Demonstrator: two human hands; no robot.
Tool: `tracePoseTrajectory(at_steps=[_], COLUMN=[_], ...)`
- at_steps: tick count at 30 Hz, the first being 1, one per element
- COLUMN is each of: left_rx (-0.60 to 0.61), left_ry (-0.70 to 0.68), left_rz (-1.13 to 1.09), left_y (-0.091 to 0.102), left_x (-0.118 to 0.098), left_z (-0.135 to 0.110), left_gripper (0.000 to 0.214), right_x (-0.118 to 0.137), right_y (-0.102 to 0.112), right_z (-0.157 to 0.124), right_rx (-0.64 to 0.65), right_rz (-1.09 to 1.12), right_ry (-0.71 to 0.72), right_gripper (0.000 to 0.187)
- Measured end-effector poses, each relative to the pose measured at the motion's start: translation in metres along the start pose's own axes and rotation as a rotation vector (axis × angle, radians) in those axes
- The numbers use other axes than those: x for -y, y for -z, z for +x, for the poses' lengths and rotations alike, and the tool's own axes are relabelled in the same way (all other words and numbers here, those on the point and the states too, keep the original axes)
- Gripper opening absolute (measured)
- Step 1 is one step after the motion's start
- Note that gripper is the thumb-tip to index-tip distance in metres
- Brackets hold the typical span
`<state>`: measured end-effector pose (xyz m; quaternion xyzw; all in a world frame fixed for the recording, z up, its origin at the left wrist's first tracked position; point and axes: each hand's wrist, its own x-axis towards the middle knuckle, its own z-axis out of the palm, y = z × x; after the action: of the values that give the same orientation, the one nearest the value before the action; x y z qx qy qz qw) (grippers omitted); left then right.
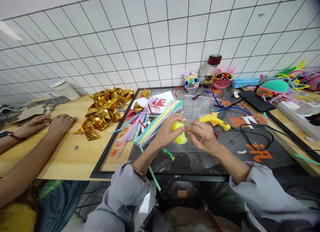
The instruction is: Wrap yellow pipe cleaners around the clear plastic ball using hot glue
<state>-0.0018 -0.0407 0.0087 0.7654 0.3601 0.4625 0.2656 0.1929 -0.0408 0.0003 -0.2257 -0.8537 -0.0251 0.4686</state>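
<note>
A yellow rounded piece [180, 133], seemingly wound with yellow strands, is held above the dark glass board. My left hand [168, 128] grips it from the left, thumb across its near side. At its right edge, my right hand [201, 133] has its fingertips pinched together; what they hold, if anything, is too small to make out. Just beyond my right hand lies a yellow glue gun [215, 120], its nozzle to the left. Left of my hands a bundle of pastel pipe cleaners [160, 120] is spread. A short green pipe cleaner [168, 154] lies nearer me.
Gold foil [105, 109] is heaped on the left. A co-worker's hands [58, 123] rest on the wooden table. Two decorated animal faces [191, 81] and a bottle [211, 72] stand by the wall. Black cable [260, 148], a phone [258, 100] and a power strip [297, 118] lie right.
</note>
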Motion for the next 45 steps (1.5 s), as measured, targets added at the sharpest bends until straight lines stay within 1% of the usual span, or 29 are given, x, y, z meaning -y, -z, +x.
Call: tracePoseTrajectory(at_steps=[2, 4, 10, 14, 16, 20, 23, 26, 31, 34, 36, 39, 45], left_rx=[0.010, 0.030, 0.115, 0.149, 0.157, 0.144, 0.118, 0.094, 0.076, 0.076, 0.080, 0.091, 0.099], left_ry=[-0.012, -0.021, -0.023, -0.062, -0.089, -0.148, -0.152, -0.106, 0.046, 0.129, 0.170, 0.197, 0.193], left_rz=[0.016, 0.033, 0.141, 0.189, 0.214, 0.248, 0.255, 0.220, 0.124, 0.101, 0.096, 0.093, 0.092], left_y=[0.000, 0.001, 0.004, 0.006, 0.007, 0.006, 0.004, 0.003, 0.003, 0.004, 0.005, 0.004, 0.002], left_x=[0.000, 0.000, 0.001, 0.004, 0.006, 0.008, 0.007, 0.004, -0.006, -0.010, -0.011, -0.011, -0.010], left_z=[0.000, -0.001, -0.002, -0.002, -0.003, -0.004, -0.004, -0.004, -0.002, -0.002, -0.002, -0.002, -0.001], left_gripper=[0.013, 0.020, 0.068, 0.079, 0.079, 0.070, 0.064, 0.063, 0.063, 0.061, 0.061, 0.062, 0.061], right_x=[-0.001, -0.002, -0.004, -0.005, -0.005, -0.006, -0.005, -0.002, 0.003, 0.004, 0.003, 0.001, 0.000], right_y=[0.000, 0.000, -0.001, -0.002, -0.002, -0.001, 0.000, 0.001, 0.004, 0.005, 0.004, 0.002, 0.000], right_z=[0.000, 0.000, -0.002, -0.003, -0.003, -0.003, -0.003, -0.001, 0.002, 0.002, 0.001, -0.002, -0.005], right_rx=[-0.007, -0.009, -0.013, -0.018, -0.020, -0.005, 0.008, 0.002, -0.075, -0.112, -0.121, -0.106, -0.084], right_rz=[-0.002, 0.001, 0.028, 0.037, 0.043, 0.048, 0.035, 0.000, -0.126, -0.213, -0.233, -0.222, -0.168], right_ry=[0.003, 0.003, -0.023, -0.030, -0.030, -0.040, -0.031, -0.011, 0.023, 0.041, 0.042, 0.040, 0.036], right_gripper=[0.014, 0.016, 0.014, 0.014, 0.015, 0.015, 0.016, 0.015, 0.016, 0.016, 0.016, 0.017, 0.019])
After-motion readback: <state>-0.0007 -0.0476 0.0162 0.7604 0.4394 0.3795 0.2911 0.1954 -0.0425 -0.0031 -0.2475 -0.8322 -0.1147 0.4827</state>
